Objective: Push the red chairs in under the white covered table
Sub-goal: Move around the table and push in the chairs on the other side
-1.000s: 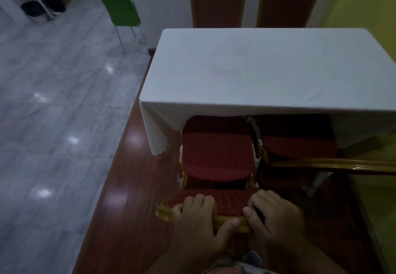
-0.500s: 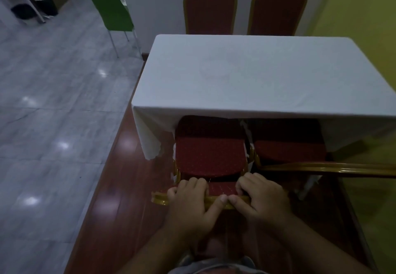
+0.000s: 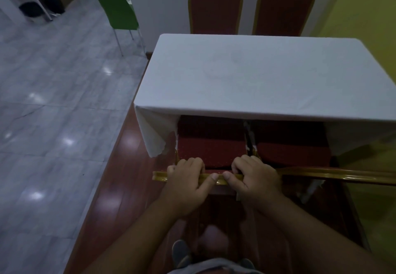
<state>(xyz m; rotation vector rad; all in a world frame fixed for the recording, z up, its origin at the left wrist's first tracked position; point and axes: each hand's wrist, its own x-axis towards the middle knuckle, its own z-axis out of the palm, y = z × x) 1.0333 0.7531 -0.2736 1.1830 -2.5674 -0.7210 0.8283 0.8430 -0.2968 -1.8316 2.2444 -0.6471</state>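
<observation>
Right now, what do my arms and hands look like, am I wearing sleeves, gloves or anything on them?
Both forearms are bare up to the bottom edge of the picture, with no sleeves showing. The left hand and the right hand are bare too: no gloves, and no rings, watch or bands that I can make out in the dim light. The nails look short and plain.

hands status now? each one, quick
Left hand: closed on the chair's gold top rail.
Right hand: closed on the same rail, beside the left.
</observation>
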